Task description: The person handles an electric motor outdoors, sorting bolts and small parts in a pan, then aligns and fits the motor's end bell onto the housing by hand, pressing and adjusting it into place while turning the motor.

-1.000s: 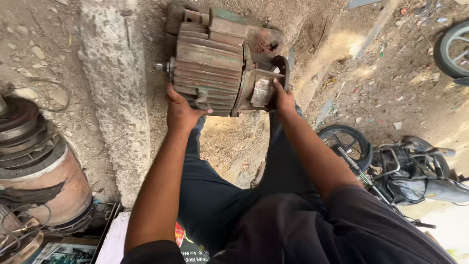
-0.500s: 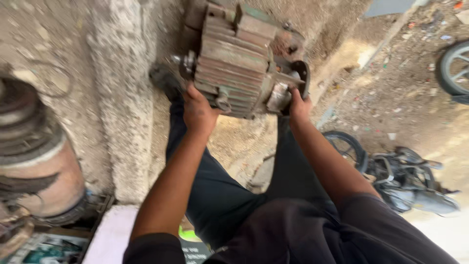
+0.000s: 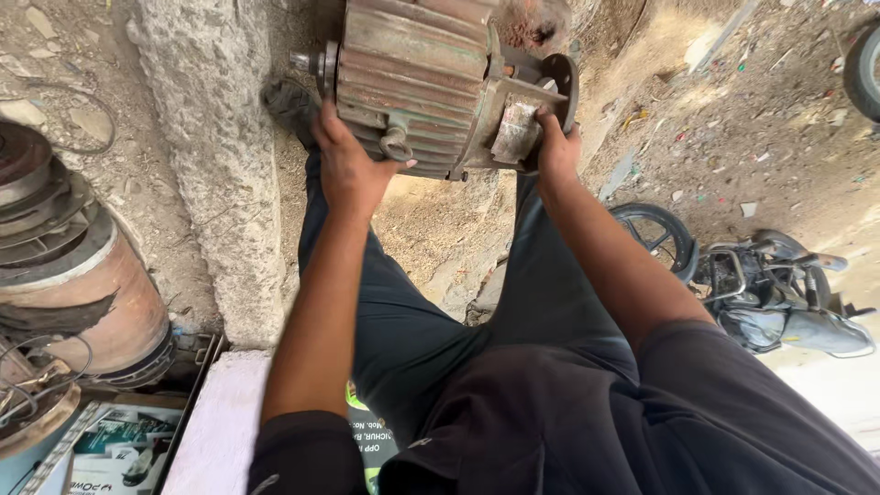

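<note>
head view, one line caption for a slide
Both hands, left hand and right hand, grip a rusty ribbed motor over dusty ground.

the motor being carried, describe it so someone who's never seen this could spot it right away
Start at the rough concrete pillar, then look right to the top centre. There the left hand and right hand grip the motor: a rusty, ribbed metal cylinder, unlike the smooth orange drum at left.
</note>
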Action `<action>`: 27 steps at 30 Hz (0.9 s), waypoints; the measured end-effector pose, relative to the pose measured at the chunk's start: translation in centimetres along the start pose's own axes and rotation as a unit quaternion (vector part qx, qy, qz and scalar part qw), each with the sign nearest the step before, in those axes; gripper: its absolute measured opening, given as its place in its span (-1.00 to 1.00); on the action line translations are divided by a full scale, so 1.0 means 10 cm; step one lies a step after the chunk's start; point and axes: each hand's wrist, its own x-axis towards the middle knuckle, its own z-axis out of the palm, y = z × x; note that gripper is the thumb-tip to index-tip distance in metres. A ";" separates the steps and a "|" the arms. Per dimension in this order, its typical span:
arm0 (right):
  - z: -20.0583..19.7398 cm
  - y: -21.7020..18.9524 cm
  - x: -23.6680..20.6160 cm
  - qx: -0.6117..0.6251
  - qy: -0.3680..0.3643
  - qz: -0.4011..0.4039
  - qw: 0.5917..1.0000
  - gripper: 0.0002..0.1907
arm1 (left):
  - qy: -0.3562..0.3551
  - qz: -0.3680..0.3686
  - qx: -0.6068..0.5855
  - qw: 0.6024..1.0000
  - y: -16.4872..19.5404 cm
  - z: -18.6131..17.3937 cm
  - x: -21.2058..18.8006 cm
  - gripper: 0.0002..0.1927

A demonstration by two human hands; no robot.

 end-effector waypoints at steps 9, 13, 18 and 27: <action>-0.08 0.04 -0.01 0.021 -0.018 0.013 1.000 -0.48 | -0.173 -0.313 -0.712 0.604 -0.01 1.72 -1.23 -0.48; -0.05 -0.01 -0.04 0.039 -0.035 0.022 0.998 -0.49 | -0.129 -0.253 -0.801 0.528 -0.08 2.03 -1.13 -0.62; -0.01 -0.18 -0.14 -0.003 -0.028 0.067 0.997 -0.49 | -0.088 -0.248 -0.828 0.495 -0.01 2.06 -1.12 -0.71; -0.03 -0.14 -0.08 0.021 -0.045 0.055 0.997 -0.43 | 0.057 -0.305 -0.759 0.573 0.30 2.26 -1.11 -0.83</action>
